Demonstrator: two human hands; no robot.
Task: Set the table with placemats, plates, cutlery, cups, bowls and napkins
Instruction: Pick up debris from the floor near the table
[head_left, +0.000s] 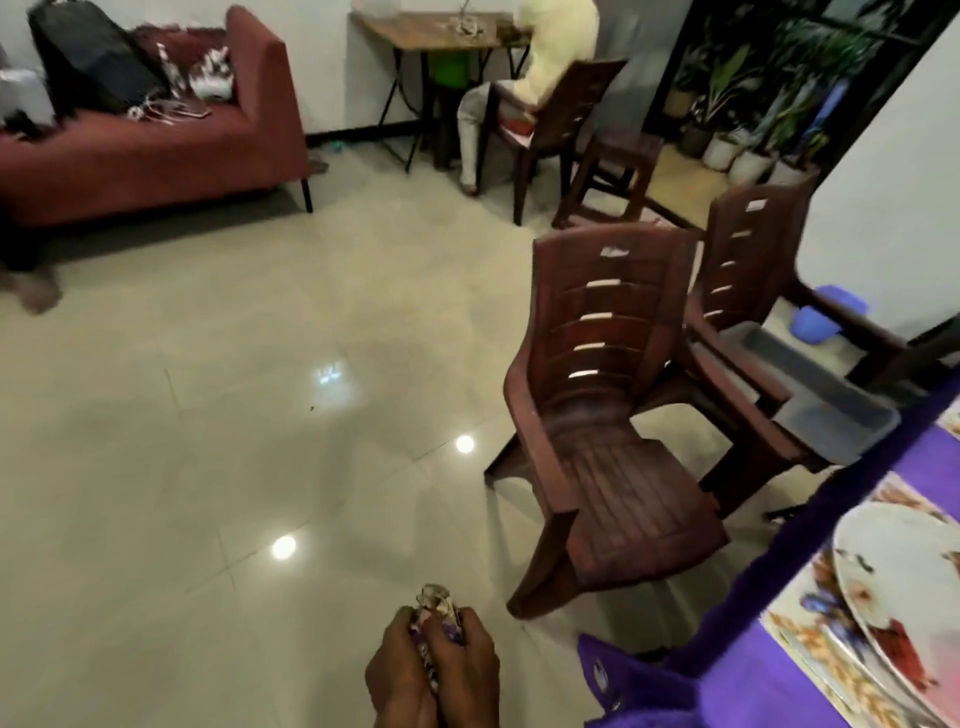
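At the bottom centre my left hand (397, 670) and my right hand (465, 662) are pressed together, both gripping a crumpled patterned napkin (436, 603) whose top sticks out above the fingers. The table with a purple cloth (737, 680) fills the bottom right corner. On it lies a printed placemat (810, 644) with a white floral plate (904, 587) on top. My hands are to the left of the table, over the floor.
Two brown plastic chairs (613, 415) stand beside the table, the far one (753, 291) holding a grey tray. A red sofa (156, 145) with bags is at far left. A seated person (545, 67) is at a small desk at the back.
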